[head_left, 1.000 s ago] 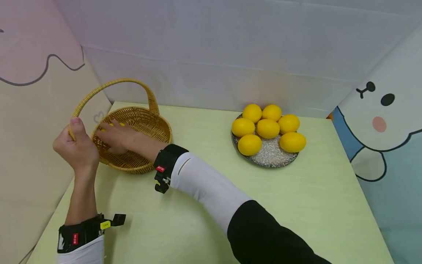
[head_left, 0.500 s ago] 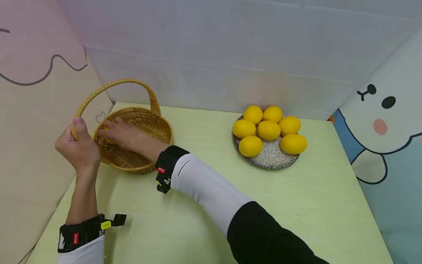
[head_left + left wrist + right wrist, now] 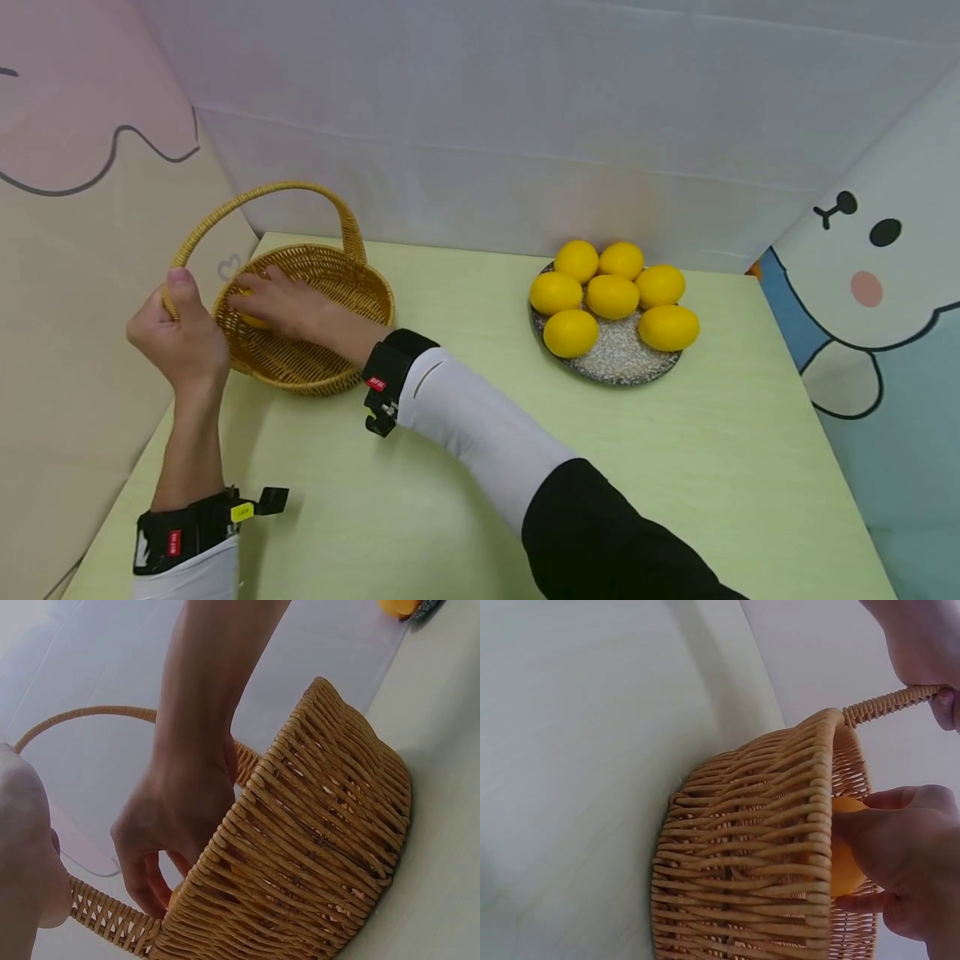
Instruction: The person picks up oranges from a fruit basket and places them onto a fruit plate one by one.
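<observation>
A wicker basket [image 3: 318, 385] stands at the back left of the table. My left hand [image 3: 182, 337] grips the left side of its arched handle [image 3: 292, 185], thumb up. Inside the basket my right hand [image 3: 285, 307] holds a lemon [image 3: 847, 862], close to the left wall. In the right wrist view the fingers and thumb bend around the yellow fruit. Part of the lemon lies behind the hand and the basket's weave. From the left wrist view, the right hand [image 3: 180, 810] reaches down over the rim, and its fingertips are partly hidden.
A speckled grey plate [image 3: 618, 358] with several lemons [image 3: 611, 297] stands at the back right of the pale green table [image 3: 450, 333]. Fabric walls [image 3: 480, 125] enclose the table at the back and both sides.
The right hand's fingers, earlier spread over the lemon, have curled round it. Its wrist has drawn slightly back to the right. The left hand keeps its grip on the basket handle.
</observation>
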A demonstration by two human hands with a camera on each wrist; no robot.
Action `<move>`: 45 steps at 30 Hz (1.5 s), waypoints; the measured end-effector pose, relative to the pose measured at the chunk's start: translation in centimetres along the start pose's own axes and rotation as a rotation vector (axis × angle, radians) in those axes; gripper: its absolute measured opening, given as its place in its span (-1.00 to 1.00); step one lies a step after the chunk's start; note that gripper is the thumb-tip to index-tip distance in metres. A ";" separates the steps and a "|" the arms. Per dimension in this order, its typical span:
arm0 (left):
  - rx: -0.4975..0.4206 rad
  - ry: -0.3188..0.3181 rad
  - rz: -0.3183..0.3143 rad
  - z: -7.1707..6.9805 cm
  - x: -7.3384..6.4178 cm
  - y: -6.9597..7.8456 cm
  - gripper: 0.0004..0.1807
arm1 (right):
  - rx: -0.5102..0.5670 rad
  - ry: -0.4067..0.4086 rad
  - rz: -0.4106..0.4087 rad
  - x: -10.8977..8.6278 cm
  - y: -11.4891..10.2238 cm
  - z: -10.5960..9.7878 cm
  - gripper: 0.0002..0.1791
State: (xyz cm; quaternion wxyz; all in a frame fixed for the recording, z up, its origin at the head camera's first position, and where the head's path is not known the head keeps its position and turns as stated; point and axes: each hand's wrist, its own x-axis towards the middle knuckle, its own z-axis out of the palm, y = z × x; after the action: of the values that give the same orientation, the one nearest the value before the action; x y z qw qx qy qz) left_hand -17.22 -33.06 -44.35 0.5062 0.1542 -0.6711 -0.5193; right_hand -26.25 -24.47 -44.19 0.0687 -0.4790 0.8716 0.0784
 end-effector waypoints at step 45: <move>-0.048 0.007 -0.007 0.3 -0.1 0.0 -0.34 | 0.215 0.530 -0.319 -15.9 5.1 -1.5 -0.49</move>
State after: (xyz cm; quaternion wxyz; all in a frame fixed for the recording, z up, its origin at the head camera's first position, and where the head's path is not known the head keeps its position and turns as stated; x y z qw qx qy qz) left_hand -17.40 -32.86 -44.42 0.5101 0.1461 -0.6562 -0.5366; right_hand -22.20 -8.98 -39.30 -0.0989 -0.6031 0.7765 -0.1531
